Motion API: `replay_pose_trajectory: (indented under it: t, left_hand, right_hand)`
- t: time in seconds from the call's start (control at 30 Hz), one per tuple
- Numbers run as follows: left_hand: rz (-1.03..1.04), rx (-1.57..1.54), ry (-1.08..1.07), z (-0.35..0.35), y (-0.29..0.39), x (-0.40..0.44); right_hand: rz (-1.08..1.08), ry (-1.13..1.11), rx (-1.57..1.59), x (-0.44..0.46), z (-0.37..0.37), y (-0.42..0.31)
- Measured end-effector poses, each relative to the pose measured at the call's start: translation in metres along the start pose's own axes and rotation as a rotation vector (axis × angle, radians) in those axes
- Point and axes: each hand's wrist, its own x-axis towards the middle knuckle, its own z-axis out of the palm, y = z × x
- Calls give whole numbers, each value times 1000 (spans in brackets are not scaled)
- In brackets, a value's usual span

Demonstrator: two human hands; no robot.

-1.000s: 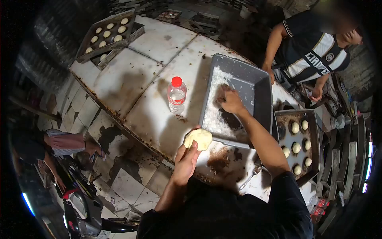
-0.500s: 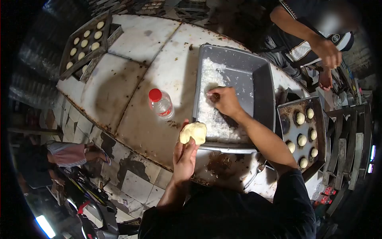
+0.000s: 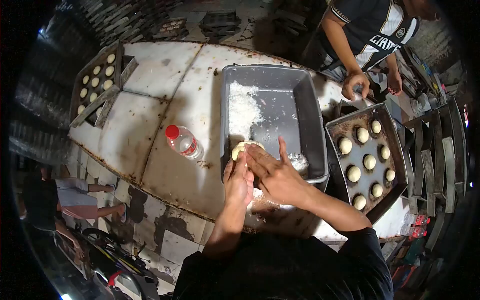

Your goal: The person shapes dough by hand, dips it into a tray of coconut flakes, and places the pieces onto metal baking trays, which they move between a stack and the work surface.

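Note:
A pale piece of dough (image 3: 241, 149) is held in my left hand (image 3: 238, 181) near the front left corner of a grey bin (image 3: 311, 125). Across the top of the dough lie the fingers of my right hand (image 3: 274, 172), stretched out with the thumb raised. The fingers partly cover the dough, and what is beneath them is hidden. White shredded or powdery material (image 3: 242, 107) lies along the bin's left side, with a smaller patch at its front right.
A bottle with a red cap (image 3: 186, 142) stands left of the bin. Trays of dough balls sit at right (image 3: 350, 175) and far left (image 3: 118, 65). A co-worker (image 3: 370, 37) is at the back right; another person (image 3: 42, 202) is at the lower left.
My right hand has come out of the white material and onto the dough in my left hand. The co-worker's hands have lowered toward the right tray. The camera view has shifted.

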Motion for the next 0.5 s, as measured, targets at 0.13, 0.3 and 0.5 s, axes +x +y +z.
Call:
replay_pose_trajectory:
  t: [0.13, 0.3, 0.5]
  left_hand:
    - [-1, 10, 16, -13, -5, -11]
    - [125, -84, -157, -5, -5, -46]
    - [439, 569, -259, 3, -44, -78]
  right_hand:
    - [143, -174, 448, -13, -21, 2]
    - [624, 386, 931, -43, -13, -3]
    - [824, 524, 1373, -70, 15, -21]
